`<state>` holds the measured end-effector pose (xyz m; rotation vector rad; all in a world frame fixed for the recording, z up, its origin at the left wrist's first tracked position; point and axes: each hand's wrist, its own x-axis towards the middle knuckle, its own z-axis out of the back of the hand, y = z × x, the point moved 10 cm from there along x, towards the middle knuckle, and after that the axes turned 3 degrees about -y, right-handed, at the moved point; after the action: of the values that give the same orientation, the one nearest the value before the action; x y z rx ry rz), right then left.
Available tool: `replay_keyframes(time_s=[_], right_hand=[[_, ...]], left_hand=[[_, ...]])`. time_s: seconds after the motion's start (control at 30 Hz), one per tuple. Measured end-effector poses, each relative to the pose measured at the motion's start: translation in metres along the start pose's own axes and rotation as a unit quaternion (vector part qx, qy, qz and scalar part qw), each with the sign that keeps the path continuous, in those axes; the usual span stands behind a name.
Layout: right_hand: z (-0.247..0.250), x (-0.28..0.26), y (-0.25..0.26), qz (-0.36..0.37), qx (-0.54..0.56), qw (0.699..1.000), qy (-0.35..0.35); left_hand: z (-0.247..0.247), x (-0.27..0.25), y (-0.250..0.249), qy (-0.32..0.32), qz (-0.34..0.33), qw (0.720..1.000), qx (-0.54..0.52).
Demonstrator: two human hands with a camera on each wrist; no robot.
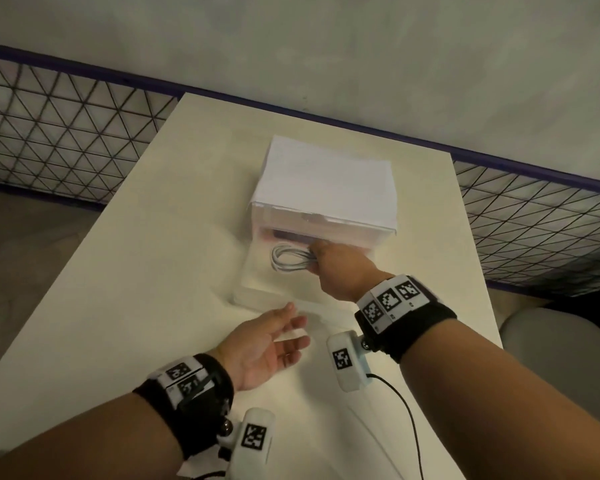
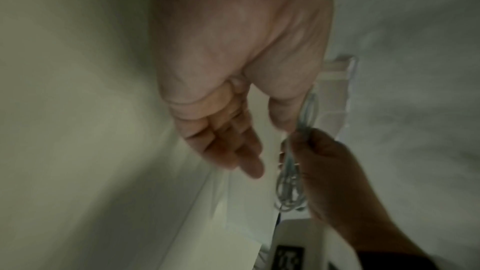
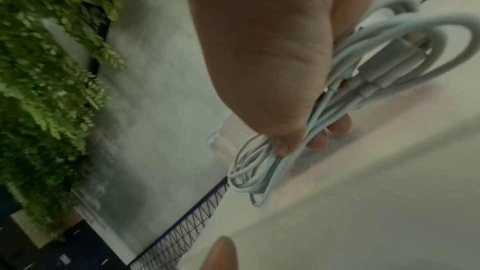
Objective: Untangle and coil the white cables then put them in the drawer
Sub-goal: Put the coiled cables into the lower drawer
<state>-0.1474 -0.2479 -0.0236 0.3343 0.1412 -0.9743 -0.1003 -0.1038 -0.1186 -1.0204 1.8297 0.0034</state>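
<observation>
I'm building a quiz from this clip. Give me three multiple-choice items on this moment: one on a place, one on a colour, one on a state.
1. Where is the coiled bundle of cables?
A. over the pulled-out clear plastic drawer
B. on top of the drawer unit
C. on the floor

2. What colour are the cables?
A. black
B. white
C. red

3. How is the left hand?
A. pinching a cable
B. clenched in a fist
C. open, holding nothing

Answers:
1 A, the right hand grips the bundle above the open drawer.
2 B, the right wrist view shows white loops.
3 C, its fingers are spread and relaxed.
</observation>
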Motion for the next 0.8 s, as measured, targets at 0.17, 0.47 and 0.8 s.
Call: replay_keyframes(time_s=[0.17,0.47,0.8], right_hand=[[-0.037,0.011,-0.005,-0.032,0.005,0.998,0.046],[-0.051,0.003,-0.016,-0.039,-0.085,0.995,0.025],[-0.047,-0.043,-0.025,-0.014,-0.029,0.997,0.076]], left_hand=[[0.01,-0.024,-0.074,-0.094,-0.202,0.884,0.41],[-0.041,-0.003,-0.08,-0.04,-0.293,0.375,0.879],[-0.038,0.03,-0.086,-0.049,-0.211,0.37,0.903]])
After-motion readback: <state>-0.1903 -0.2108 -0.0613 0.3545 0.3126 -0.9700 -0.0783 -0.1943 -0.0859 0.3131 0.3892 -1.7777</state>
